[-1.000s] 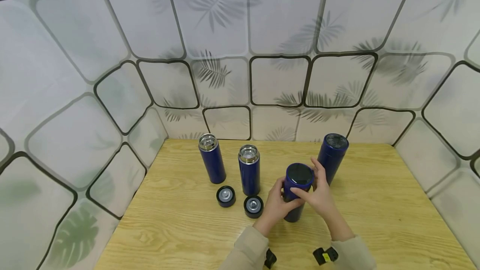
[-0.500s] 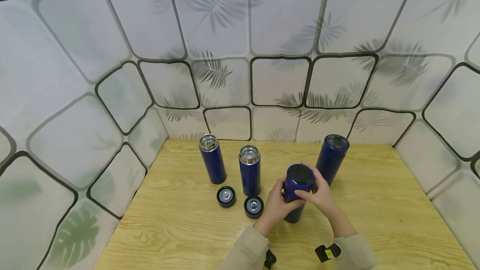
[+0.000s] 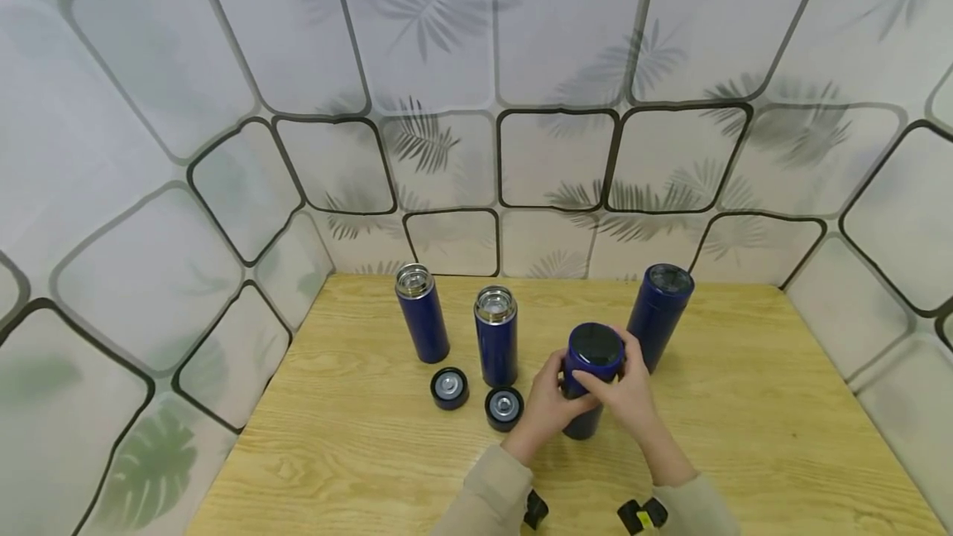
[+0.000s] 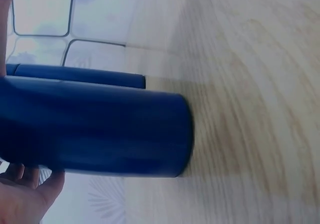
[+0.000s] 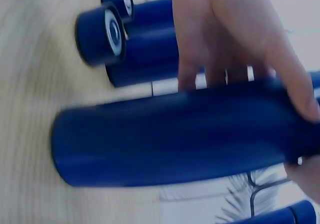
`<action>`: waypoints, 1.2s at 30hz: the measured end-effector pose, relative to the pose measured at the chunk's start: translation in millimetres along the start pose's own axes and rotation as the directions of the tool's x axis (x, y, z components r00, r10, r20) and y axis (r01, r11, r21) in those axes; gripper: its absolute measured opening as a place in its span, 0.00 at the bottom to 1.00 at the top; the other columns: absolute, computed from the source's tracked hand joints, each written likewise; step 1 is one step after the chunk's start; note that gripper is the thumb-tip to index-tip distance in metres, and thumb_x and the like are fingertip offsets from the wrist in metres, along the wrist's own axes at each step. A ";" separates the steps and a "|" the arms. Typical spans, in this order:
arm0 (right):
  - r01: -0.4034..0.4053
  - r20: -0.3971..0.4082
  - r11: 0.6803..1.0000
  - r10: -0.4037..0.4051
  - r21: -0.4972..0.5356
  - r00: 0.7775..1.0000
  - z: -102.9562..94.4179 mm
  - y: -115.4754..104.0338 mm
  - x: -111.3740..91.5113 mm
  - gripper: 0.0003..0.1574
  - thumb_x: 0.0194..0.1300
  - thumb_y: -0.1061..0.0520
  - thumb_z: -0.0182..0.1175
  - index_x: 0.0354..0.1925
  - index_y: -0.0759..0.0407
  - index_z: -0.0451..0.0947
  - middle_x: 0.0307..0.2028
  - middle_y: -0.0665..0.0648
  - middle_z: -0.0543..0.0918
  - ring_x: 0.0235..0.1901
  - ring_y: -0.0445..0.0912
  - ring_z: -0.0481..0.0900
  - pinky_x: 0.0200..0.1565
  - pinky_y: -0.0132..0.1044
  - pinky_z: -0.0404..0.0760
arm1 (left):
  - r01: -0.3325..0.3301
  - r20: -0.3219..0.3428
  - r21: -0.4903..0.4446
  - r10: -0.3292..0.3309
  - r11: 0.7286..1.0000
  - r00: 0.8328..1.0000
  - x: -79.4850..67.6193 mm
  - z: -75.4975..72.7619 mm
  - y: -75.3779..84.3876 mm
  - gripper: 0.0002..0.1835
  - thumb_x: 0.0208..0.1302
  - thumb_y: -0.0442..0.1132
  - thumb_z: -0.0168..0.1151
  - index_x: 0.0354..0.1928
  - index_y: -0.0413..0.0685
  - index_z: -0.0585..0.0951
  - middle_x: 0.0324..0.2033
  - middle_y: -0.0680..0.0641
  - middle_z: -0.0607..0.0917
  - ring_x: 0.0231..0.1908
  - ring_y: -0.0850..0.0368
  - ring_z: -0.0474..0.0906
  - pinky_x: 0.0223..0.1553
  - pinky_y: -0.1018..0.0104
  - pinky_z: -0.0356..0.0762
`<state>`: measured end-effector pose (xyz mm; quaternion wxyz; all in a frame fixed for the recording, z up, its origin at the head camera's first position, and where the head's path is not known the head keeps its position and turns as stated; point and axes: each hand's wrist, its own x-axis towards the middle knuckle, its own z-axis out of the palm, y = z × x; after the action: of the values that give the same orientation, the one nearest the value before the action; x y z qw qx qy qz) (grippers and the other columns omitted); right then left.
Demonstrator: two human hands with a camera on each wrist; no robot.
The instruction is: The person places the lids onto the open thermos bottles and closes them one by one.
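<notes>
In front of me a dark blue thermos flask [image 3: 583, 424] stands upright on the table. My left hand [image 3: 547, 405] grips its body just under the lid. My right hand [image 3: 629, 387] holds the lid [image 3: 596, 344], which has a black glossy top and sits on the flask, with the thumb across its near side. Side on, the lower body of this thermos flask [image 4: 115, 129] fills the left wrist view. In the right wrist view the left hand [image 5: 235, 34] is wrapped around the upper part of the flask, partly hiding it.
Two open thermos flasks [image 3: 422, 321] [image 3: 497, 350] stand to the left, with two lids [image 3: 449, 388] [image 3: 504, 409] lying underside up before them. A lidded flask [image 3: 658, 317] stands behind my right hand. Patterned walls [image 3: 551, 155] enclose the wooden table [image 3: 335, 437].
The right hand's fingers have closed in behind the lid, and its thumb has shifted left across the lid's near side. The left hand and the flask have stayed in place.
</notes>
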<state>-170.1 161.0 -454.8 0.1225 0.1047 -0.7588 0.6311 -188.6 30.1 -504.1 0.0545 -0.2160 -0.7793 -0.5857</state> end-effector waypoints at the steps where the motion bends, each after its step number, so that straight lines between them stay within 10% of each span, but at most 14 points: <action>1: 0.009 0.033 1.000 -0.010 0.021 0.999 -2.6 1.0 1.7 0.46 0.48 0.69 0.64 0.61 0.67 0.51 0.54 0.68 0.64 0.51 0.54 0.66 0.47 0.28 0.66 | 0.006 0.003 -0.007 -0.006 1.000 1.000 0.0 -0.6 0.0 0.32 0.48 0.40 0.68 0.56 0.44 0.67 0.48 0.47 0.75 0.46 0.58 0.71 0.41 0.62 0.71; 11: 0.071 0.269 0.985 -0.113 0.160 0.957 -25.2 6.8 17.7 0.44 0.48 0.73 0.62 0.62 0.64 0.57 0.52 0.60 0.70 0.49 0.42 0.71 0.45 0.29 0.70 | 0.010 0.033 -0.048 -0.009 0.999 0.999 -1.1 -2.5 0.4 0.32 0.49 0.44 0.67 0.57 0.49 0.67 0.49 0.52 0.74 0.46 0.62 0.70 0.43 0.65 0.70; 18: -0.076 0.114 0.997 0.077 -0.018 0.990 -11.6 -6.1 7.9 0.46 0.49 0.64 0.66 0.62 0.62 0.55 0.55 0.65 0.66 0.52 0.50 0.67 0.46 0.28 0.68 | 0.015 0.011 -0.042 -0.015 0.999 1.000 -1.1 -8.0 16.5 0.31 0.47 0.39 0.69 0.55 0.45 0.68 0.48 0.50 0.75 0.46 0.61 0.71 0.42 0.64 0.71; 26: -0.052 -0.039 0.997 0.050 -0.057 0.998 1.4 -8.1 1.5 0.47 0.47 0.63 0.67 0.62 0.63 0.55 0.55 0.65 0.66 0.52 0.53 0.66 0.44 0.18 0.63 | 0.011 0.002 -0.028 -0.011 1.000 1.000 1.3 -4.3 2.5 0.31 0.47 0.44 0.69 0.54 0.49 0.69 0.47 0.53 0.76 0.45 0.63 0.71 0.41 0.65 0.71; 31: 0.084 0.127 0.994 -0.093 0.075 0.987 -10.9 -0.7 10.9 0.46 0.46 0.72 0.63 0.62 0.70 0.53 0.55 0.69 0.65 0.51 0.48 0.68 0.45 0.25 0.68 | 0.021 0.025 -0.047 -0.020 0.999 0.999 0.9 -5.9 2.1 0.32 0.47 0.44 0.69 0.56 0.50 0.68 0.48 0.53 0.75 0.46 0.63 0.71 0.42 0.65 0.71; 36: 0.160 0.376 0.953 -0.251 0.256 0.892 -27.4 5.5 25.3 0.47 0.49 0.75 0.60 0.63 0.71 0.49 0.58 0.62 0.65 0.53 0.47 0.67 0.48 0.33 0.70 | 0.040 0.049 -0.051 -0.038 0.998 0.998 0.6 -7.1 4.4 0.32 0.47 0.42 0.69 0.56 0.49 0.68 0.48 0.53 0.75 0.46 0.62 0.71 0.42 0.65 0.71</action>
<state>-194.3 188.8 -447.1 0.0171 0.3258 -0.6781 0.6586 -188.6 24.6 -497.8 0.0187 -0.2162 -0.7689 -0.6014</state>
